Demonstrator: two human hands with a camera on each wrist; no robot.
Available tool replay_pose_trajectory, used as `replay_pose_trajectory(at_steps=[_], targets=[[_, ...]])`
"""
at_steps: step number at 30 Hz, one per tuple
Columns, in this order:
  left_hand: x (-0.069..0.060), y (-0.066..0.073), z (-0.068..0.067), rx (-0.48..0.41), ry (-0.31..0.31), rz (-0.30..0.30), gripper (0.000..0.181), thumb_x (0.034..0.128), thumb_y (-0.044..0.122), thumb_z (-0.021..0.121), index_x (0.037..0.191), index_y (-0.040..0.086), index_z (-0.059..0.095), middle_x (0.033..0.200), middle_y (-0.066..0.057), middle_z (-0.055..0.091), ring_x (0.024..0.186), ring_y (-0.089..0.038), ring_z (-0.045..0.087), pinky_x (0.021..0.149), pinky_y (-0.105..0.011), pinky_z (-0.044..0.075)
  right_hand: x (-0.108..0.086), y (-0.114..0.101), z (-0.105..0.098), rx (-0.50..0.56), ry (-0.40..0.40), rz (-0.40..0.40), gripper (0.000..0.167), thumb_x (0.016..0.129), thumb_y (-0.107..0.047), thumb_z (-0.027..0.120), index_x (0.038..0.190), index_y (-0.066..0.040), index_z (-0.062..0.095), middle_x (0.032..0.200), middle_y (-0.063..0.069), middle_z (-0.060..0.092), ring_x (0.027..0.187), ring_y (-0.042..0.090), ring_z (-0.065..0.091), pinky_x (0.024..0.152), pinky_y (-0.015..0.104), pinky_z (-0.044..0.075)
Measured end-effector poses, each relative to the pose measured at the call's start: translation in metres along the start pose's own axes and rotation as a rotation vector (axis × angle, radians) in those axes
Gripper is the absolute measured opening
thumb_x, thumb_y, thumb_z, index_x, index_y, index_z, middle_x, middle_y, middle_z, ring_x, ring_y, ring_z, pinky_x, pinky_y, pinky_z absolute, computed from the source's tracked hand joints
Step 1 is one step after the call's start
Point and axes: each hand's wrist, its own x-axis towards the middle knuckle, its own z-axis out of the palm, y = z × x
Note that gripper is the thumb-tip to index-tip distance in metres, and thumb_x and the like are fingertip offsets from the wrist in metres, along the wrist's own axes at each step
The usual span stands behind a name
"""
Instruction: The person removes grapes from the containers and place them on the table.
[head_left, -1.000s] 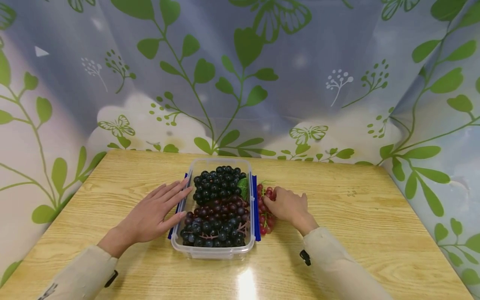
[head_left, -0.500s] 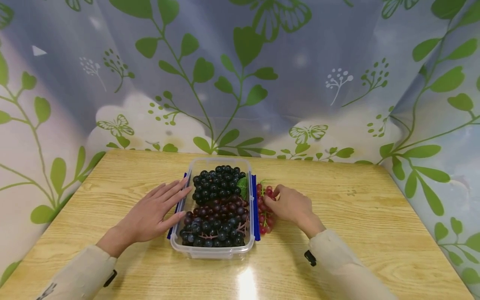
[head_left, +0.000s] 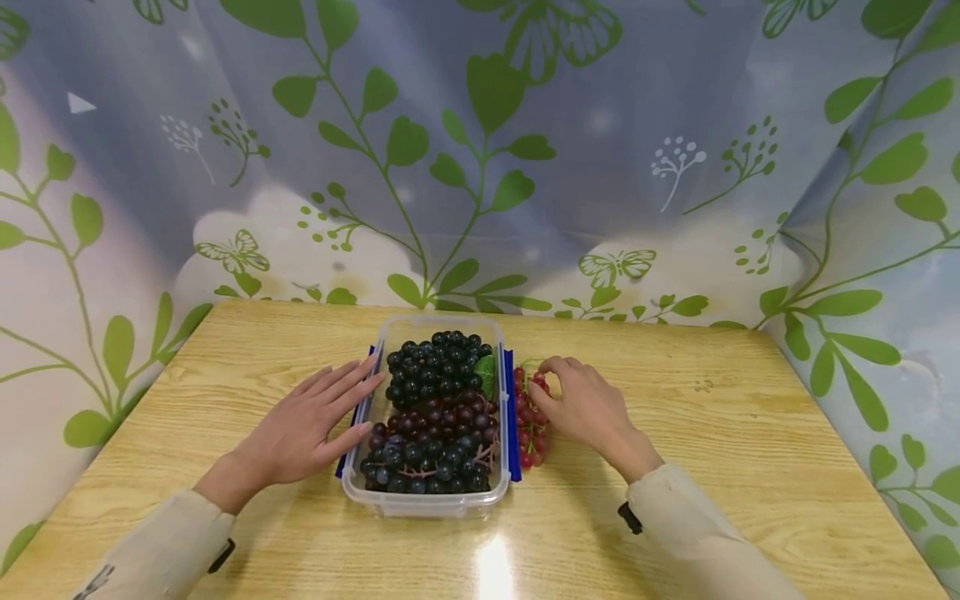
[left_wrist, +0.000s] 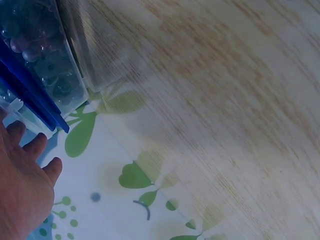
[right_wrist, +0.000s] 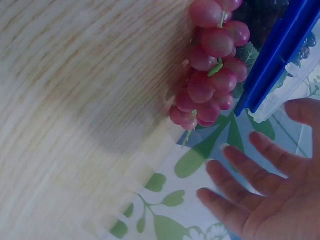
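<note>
While the left hand [head_left: 303, 429] lies open, fingers extended over the left edge of a clear plastic container [head_left: 420, 502] with its blue latch [left_wrist: 35, 90], the right hand [head_left: 588, 410] is also open, thumb and index finger parted at the far end of a bunch of red grapes [right_wrist: 202, 87]; fingertip contact cannot be confirmed. The bunch rests on the wood-grain table [head_left: 787, 467], left of the right hand, just beside the right-hand blue latch [head_left: 512, 417]. Its long axis runs front to back, parallel to that latch. The right hand is nearer; the container separates the bunch from the left. Inside are black grapes [head_left: 431, 371], dark red grapes [head_left: 442, 418] and blue-black grapes [head_left: 442, 472]. Leaf-printed fabric [head_left: 600, 183] stands behind.
</note>
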Motion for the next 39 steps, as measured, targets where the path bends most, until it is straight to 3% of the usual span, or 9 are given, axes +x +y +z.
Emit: replay_pose_trajectory(at_steps=[5,14,21,26,39], targets=[[0.001,0.001,-0.001,0.002,0.006,0.003,0.061,0.0984,0.042,0.049,0.151,0.016,0.032,0.157,-0.003,0.02,0.14,-0.027,0.026,0.11,-0.053,0.022,-0.003,-0.006,-0.005,-0.016,0.053,-0.151,0.047,0.096,-0.045,0.052,0.132,-0.015,0.057,0.136,0.01,0.052,0.12,0.033,0.05,0.086,0.054,0.049],[0.001,0.0,-0.001,0.001,0.002,0.002,0.062,0.0987,0.042,0.048,0.152,0.018,0.03,0.157,-0.003,0.02,0.14,-0.027,0.024,0.11,-0.052,0.021,-0.013,-0.026,-0.014,-0.147,0.036,-0.393,0.057,0.098,-0.053,0.043,0.147,-0.024,0.042,0.151,0.011,0.034,0.136,0.035,0.031,0.108,0.051,0.028],[0.001,0.001,-0.001,-0.001,0.0,-0.003,0.062,0.0988,0.043,0.048,0.152,0.018,0.03,0.157,-0.003,0.02,0.14,-0.028,0.025,0.11,-0.052,0.021,-0.022,-0.044,-0.016,-0.225,-0.034,-0.461,0.062,0.096,-0.064,0.029,0.152,-0.037,0.023,0.158,0.002,0.019,0.143,0.029,0.013,0.113,0.055,0.012],[0.0,0.001,0.0,-0.01,-0.001,-0.007,0.061,0.0989,0.042,0.048,0.152,0.017,0.03,0.157,-0.003,0.02,0.14,-0.027,0.024,0.11,-0.052,0.02,-0.028,-0.055,-0.015,-0.274,-0.065,-0.495,0.064,0.095,-0.067,0.023,0.153,-0.039,0.015,0.159,0.0,0.01,0.145,0.024,0.004,0.114,0.053,0.004],[0.0,0.001,0.0,0.003,0.004,-0.016,0.062,0.0989,0.043,0.047,0.152,0.019,0.029,0.158,-0.002,0.019,0.14,-0.027,0.024,0.11,-0.054,0.021,-0.036,-0.076,-0.007,-0.294,-0.15,-0.59,0.064,0.095,-0.068,0.023,0.152,-0.04,0.016,0.158,-0.002,0.014,0.144,0.024,0.013,0.114,0.049,0.001]])
